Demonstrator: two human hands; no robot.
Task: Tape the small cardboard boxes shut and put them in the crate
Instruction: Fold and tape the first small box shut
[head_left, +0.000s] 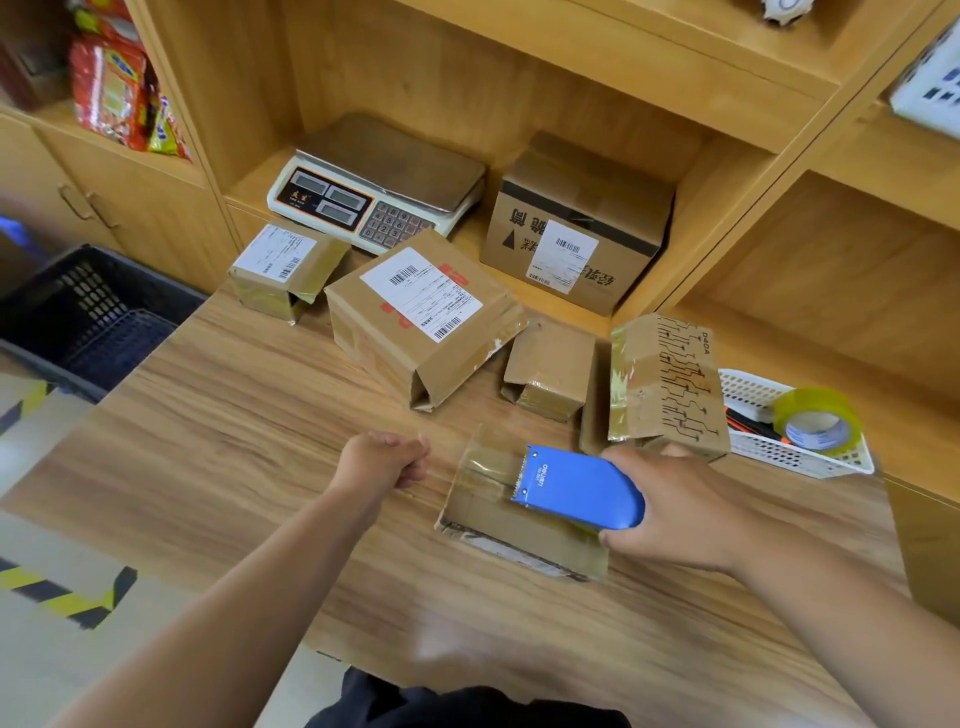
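- The right hand (675, 499) grips the blue tape dispenser (576, 488), with fingers and thumb wrapped round its rear. Its toothed edge lies on a small flat box (498, 530), low and right of centre on the table (234, 441).
- Clear tape (485, 457) is drawn out past this box's left end. The box looks only partly taped.
- The left hand (384, 460) is just left of the box and apart from it, with fingers curled into a fist. Whether they pinch a tape end cannot be told.
- Further back, near the middle of the frame, three more wait: a plain little box (550, 369), a printed box (665, 384) to its right and a labelled box (421, 312) to its left. The plain and labelled ones show loose end flaps, so they probably still need tape.
- A small labelled box (285, 270) at upper centre-left also has a loose flap.
- The dark crate (78, 312) stands at the left edge, off the table. No box shows in the visible part, so most of the job is likely still to do.
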